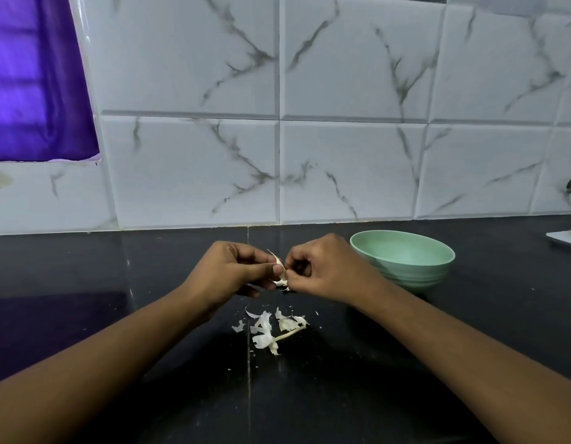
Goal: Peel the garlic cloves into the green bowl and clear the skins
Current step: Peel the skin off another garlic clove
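Your hands are raised close together above the black tabletop (133,277), knuckles almost meeting, just left of the green bowl (417,277). Your left hand (228,269) holds a garlic clove (280,265): the thumb lies across its front and the fingers (245,251) are curled behind it, pinching it. Your right hand (324,270) comes in from the other side, its fingers (297,256) curled tight and pinching the lower end of the same clove, where a shred of loose skin hangs. A thin papery flap stands up from the clove's top.

On the tabletop below your hands, nearer to you, lies a small heap of white skins (264,328) with a pale dry stem (290,333) across it and a few crumbs scattered around. The green bowl stands upright on the tabletop beside your right wrist, apart from the heap.

Behind runs a wall of white marbled tiles (341,91), with a purple curtain (31,78) at far left. A white board (566,240) shows at the right edge; what sits on it I cannot tell.
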A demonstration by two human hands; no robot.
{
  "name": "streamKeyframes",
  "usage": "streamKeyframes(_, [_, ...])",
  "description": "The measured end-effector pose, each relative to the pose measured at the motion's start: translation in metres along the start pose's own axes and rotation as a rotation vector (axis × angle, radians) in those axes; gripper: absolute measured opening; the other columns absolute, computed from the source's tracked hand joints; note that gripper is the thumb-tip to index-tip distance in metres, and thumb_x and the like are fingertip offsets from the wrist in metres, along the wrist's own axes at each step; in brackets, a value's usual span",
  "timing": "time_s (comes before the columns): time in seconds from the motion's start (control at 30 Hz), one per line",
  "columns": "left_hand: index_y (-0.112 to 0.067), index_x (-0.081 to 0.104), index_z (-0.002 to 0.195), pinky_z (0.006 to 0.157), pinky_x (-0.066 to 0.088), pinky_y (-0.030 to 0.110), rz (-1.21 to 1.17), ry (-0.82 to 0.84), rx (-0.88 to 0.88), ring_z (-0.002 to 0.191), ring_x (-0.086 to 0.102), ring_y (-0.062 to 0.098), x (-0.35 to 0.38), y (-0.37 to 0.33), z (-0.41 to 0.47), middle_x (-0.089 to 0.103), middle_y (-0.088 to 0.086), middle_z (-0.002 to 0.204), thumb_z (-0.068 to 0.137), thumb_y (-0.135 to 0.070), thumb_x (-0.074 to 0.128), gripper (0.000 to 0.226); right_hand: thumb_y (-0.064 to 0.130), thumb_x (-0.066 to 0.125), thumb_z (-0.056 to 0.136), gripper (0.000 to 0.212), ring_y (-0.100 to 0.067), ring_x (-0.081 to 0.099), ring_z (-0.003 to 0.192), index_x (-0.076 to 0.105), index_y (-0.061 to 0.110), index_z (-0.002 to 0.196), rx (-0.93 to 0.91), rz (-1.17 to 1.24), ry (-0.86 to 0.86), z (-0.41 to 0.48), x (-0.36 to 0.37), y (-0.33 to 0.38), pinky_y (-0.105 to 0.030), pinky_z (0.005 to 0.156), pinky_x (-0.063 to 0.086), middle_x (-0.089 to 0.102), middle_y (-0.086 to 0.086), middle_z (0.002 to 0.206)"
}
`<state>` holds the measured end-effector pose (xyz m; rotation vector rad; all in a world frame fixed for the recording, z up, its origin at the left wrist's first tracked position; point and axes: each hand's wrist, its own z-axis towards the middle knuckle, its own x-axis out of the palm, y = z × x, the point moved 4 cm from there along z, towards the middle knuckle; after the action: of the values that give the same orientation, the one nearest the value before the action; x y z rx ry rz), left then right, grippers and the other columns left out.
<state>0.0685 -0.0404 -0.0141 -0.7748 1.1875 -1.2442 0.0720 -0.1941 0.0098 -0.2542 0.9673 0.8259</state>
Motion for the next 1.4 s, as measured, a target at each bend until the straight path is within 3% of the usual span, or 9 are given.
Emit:
streamKeyframes(0.07, [-0.004, 0.074, 0.083, 0.052, 0.049, 0.018, -0.004, 0.002, 0.001, 0.064, 0.068, 0.011, 0.001, 0.000, 0.000, 0.073, 0.005, 0.069, 0.077, -0.011, 0.074, 0.008, 0.034, 0.056, 0.072, 0.024, -0.020, 0.063, 0.062, 0.070, 0.015, 0.073, -0.037, -0.075, -0.045, -0.001, 0.004, 0.003, -0.021, 0.059, 0.033, 0.068, -0.001, 0.064])
streamKeyframes(0.23, [-0.001, 0.073, 0.085, 0.051, 0.048, 0.017, -0.031, -0.007, 0.016, 0.062, 0.067, 0.011, 0.001, -0.001, -0.001, 0.072, 0.010, 0.069, 0.078, -0.011, 0.073, 0.012, 0.031, 0.054, 0.067, 0.020, -0.023, 0.059, 0.054, 0.063, 0.014, 0.065, -0.067, -0.129, -0.147, 0.000, 0.008, 0.006, -0.027, 0.055, 0.041, 0.063, -0.001, 0.058])
streamKeyframes(0.47, [-0.003, 0.072, 0.087, 0.051, 0.050, 0.018, -0.038, 0.016, 0.037, 0.063, 0.068, 0.011, 0.001, -0.003, -0.001, 0.072, 0.008, 0.068, 0.081, -0.009, 0.070, 0.008, 0.026, 0.068, 0.067, 0.008, -0.010, 0.055, 0.054, 0.063, 0.020, 0.064, 0.060, 0.066, -0.163, -0.001, 0.008, -0.002, -0.027, 0.058, 0.044, 0.054, 0.009, 0.053])
streamKeyframes(0.63, [-0.004, 0.071, 0.089, 0.051, 0.051, 0.019, -0.049, 0.036, 0.035, 0.066, 0.069, 0.012, 0.000, -0.003, 0.000, 0.074, 0.009, 0.076, 0.082, -0.007, 0.068, 0.009, 0.018, 0.070, 0.066, 0.017, -0.005, 0.053, 0.050, 0.058, 0.026, 0.058, 0.191, 0.236, -0.136, 0.000, 0.010, -0.011, -0.025, 0.056, 0.045, 0.056, 0.008, 0.050])
streamKeyframes(0.77, [-0.006, 0.070, 0.088, 0.051, 0.051, 0.019, -0.059, 0.050, 0.030, 0.066, 0.069, 0.012, 0.001, -0.002, 0.001, 0.074, 0.009, 0.078, 0.084, -0.005, 0.066, 0.006, 0.012, 0.069, 0.071, 0.020, -0.011, 0.062, 0.049, 0.060, 0.024, 0.059, 0.255, 0.389, -0.072, 0.001, 0.012, -0.015, -0.032, 0.055, 0.052, 0.059, 0.005, 0.052])
streamKeyframes(0.97, [-0.003, 0.069, 0.093, 0.052, 0.051, 0.019, -0.108, 0.068, 0.033, 0.066, 0.068, 0.010, 0.002, -0.001, 0.001, 0.073, 0.007, 0.078, 0.085, -0.003, 0.063, 0.009, 0.007, 0.064, 0.084, 0.020, -0.009, 0.058, 0.045, 0.063, 0.018, 0.068, 0.300, 0.668, 0.026, 0.000, 0.018, -0.021, -0.042, 0.062, 0.049, 0.060, 0.005, 0.055])
streamKeyframes(1.2, [-0.002, 0.067, 0.096, 0.052, 0.051, 0.019, -0.134, 0.038, 0.011, 0.063, 0.068, 0.010, -0.001, 0.001, 0.002, 0.073, 0.004, 0.078, 0.085, -0.003, 0.063, 0.012, 0.011, 0.062, 0.089, 0.013, -0.010, 0.054, 0.046, 0.062, 0.012, 0.076, 0.329, 0.868, 0.066, -0.002, 0.016, -0.016, -0.027, 0.048, 0.051, 0.061, -0.001, 0.061])
streamKeyframes(1.4, [-0.005, 0.067, 0.091, 0.052, 0.052, 0.020, -0.107, 0.034, 0.016, 0.064, 0.068, 0.011, -0.001, 0.001, 0.003, 0.074, 0.005, 0.076, 0.085, -0.002, 0.063, 0.007, 0.011, 0.066, 0.087, 0.009, -0.009, 0.060, 0.051, 0.063, 0.010, 0.079, 0.324, 0.869, 0.064, -0.002, 0.018, -0.018, -0.028, 0.052, 0.050, 0.066, 0.001, 0.062])
